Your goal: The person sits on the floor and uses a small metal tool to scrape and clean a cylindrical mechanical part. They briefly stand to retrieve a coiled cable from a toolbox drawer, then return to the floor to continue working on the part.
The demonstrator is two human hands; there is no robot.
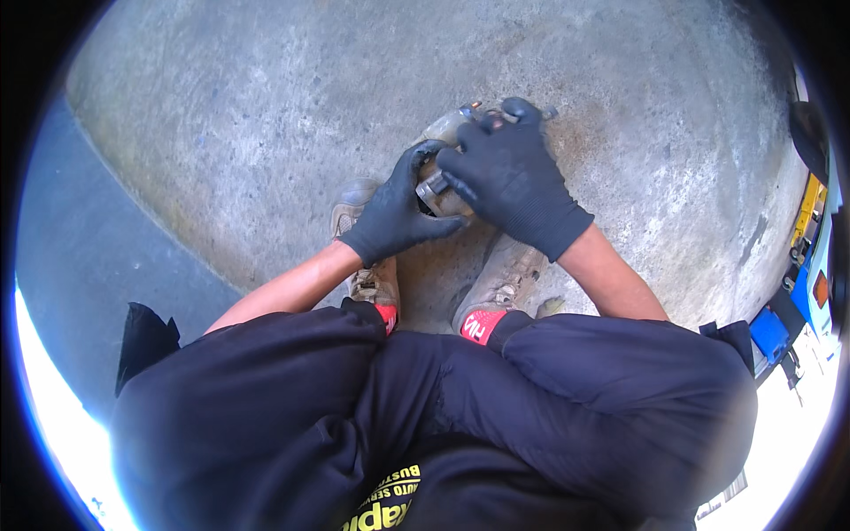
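A grimy, light-grey metal car part (452, 204) is low over the concrete floor, between and just beyond my boots. My left hand (398, 208), in a dark glove, curves around its near left side with thumb and fingers wrapped about it. From above right, my gloved right hand (518, 173) grips the top with curled fingers and covers much of the part. A short silvery cylinder (431, 188) shows between the hands. At the far end, a small orange-brown tip (475, 104) sticks out. The exact kind of part is hidden by the gloves.
My dusty boots (505, 274) stand apart below the hands on the stained concrete floor (292, 115). A darker floor strip (115, 257) curves along the left. At the right edge are yellow equipment (807, 211) and a blue object (770, 336).
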